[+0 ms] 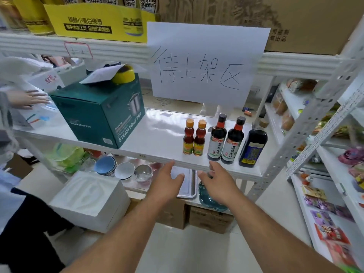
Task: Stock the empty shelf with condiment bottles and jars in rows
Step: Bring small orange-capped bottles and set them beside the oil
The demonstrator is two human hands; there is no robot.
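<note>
Hands empty, grip slack: left hand (169,181), right hand (218,183) below shelf (157,138); five bottles (216,137) in row.

shelf (157,138): box (100,115) left | five bottles (222,138) in row right, near front edge | sign (204,64) above

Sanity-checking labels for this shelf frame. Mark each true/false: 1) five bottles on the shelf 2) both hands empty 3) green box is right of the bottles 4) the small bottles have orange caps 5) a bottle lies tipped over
1) Five bottles stand on the shelf: true.
2) The left hand and right hand hold nothing: true, fingers loose below the shelf edge.
3) The green box is right of the bottles: false, it sits to their left.
4) The two small bottles have orange caps: true.
5) A bottle lies tipped over: false, all five stand upright, including the soy sauce bottles and the dark bottle.
</note>
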